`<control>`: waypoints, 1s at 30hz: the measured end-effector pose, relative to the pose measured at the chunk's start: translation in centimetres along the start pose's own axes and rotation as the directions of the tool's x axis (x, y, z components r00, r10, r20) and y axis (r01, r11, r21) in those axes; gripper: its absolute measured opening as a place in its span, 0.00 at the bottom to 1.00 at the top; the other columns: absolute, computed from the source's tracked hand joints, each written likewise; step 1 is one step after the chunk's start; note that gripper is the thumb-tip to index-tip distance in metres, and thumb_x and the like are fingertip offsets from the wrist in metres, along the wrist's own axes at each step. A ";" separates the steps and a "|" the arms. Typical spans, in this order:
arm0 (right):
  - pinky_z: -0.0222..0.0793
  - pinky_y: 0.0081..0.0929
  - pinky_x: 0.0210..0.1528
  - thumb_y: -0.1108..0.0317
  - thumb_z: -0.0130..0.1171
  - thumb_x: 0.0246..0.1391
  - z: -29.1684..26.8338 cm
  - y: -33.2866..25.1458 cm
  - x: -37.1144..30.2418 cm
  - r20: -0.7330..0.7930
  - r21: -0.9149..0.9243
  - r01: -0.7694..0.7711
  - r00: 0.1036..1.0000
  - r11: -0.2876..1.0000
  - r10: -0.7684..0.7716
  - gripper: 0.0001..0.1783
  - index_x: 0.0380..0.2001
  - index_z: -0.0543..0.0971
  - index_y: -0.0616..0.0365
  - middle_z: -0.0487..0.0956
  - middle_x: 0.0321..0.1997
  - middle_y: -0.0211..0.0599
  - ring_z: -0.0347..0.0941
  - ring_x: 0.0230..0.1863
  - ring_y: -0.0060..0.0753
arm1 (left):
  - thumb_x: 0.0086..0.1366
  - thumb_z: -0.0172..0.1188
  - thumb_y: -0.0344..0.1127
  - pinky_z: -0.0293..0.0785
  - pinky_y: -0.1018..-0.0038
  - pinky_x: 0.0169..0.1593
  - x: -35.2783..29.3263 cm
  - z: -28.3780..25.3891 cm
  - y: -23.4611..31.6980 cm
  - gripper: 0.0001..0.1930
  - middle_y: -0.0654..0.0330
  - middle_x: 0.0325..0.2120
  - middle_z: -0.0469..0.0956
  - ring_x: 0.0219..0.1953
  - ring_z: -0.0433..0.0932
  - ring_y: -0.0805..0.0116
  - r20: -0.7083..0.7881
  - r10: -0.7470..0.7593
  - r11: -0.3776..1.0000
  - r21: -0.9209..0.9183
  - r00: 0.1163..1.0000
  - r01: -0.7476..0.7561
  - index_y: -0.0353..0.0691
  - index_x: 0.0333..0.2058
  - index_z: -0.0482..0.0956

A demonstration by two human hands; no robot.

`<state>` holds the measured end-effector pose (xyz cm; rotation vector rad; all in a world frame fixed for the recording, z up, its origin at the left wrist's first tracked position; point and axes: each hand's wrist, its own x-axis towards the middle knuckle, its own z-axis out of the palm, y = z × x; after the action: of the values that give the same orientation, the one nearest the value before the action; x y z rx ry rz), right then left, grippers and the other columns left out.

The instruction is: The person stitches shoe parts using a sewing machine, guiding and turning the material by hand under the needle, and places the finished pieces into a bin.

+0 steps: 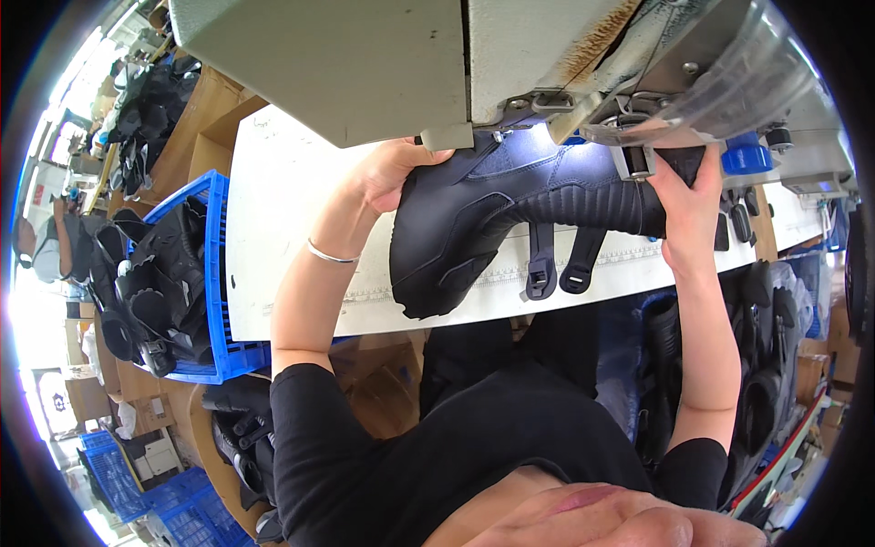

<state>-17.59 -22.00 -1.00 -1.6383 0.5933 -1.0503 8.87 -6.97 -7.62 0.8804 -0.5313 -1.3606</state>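
1 blue crate (217, 296) holds black pieces (169, 283), apparently shoe parts.

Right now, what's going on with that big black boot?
Someone is holding a black boot over a white table, under what looks like a sewing machine. The left hand holds its left side, the right hand its right end. Two straps point toward the person. A blue crate holds more black pieces.

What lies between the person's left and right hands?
In the head view, a black boot upper spans the stretch from the left hand to the right hand.
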 end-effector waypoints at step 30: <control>0.53 0.39 0.64 0.59 0.58 0.45 1.8 -2.8 -4.1 0.624 -0.771 0.632 0.728 -0.073 -0.284 0.17 0.41 0.80 0.46 0.76 0.42 0.26 0.67 0.58 0.25 | 0.62 0.59 0.31 0.77 0.65 0.52 -0.6 0.5 -0.5 0.22 0.51 0.47 0.74 0.46 0.78 0.61 -0.026 -0.103 0.992 -0.081 0.994 0.101 0.32 0.53 0.66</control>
<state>-18.36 -16.93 0.14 -3.4324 0.5250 -0.8051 8.04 -6.46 -7.61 0.8709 -0.4104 -1.4493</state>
